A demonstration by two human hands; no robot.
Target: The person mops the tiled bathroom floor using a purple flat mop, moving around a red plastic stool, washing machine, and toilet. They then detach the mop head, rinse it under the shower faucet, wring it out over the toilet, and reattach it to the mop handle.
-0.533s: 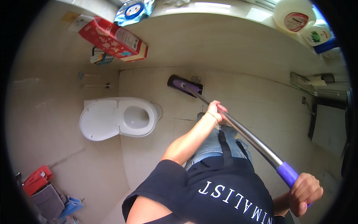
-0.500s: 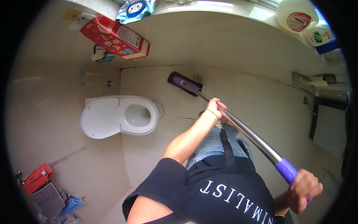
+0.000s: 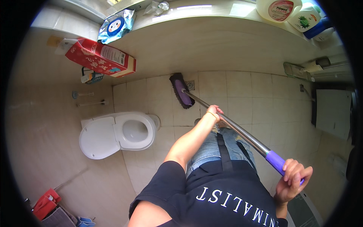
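Note:
A mop with a purple plate and dark fringed pad (image 3: pixel 182 91) lies on the tiled floor beside the square drain (image 3: pixel 190 85). Its metal pole (image 3: pixel 242 131) slants toward me on the right and ends in a purple grip (image 3: pixel 275 162). Partway up the pole, the fingers of my left hand (image 3: pixel 214 112) are wrapped round it. My right hand (image 3: pixel 293 180) clasps the purple grip near its top end. To the left of the mop stands a white toilet (image 3: pixel 135 131) with its lid raised.
A ledge (image 3: pixel 211 11) along the far wall carries a wipes pack (image 3: pixel 115 27) and several bottles (image 3: pixel 280 9). A red carton (image 3: pixel 100 57) hangs at the left wall. Cloths (image 3: pixel 47 204) hang at the lower left. At right are another flat mop (image 3: pixel 298 71) and a white box (image 3: pixel 332 113).
The mop head has swung round from a slanted to a steeper angle, left of the drain. My right hand has moved left and slightly up with the grip. My view has shifted.

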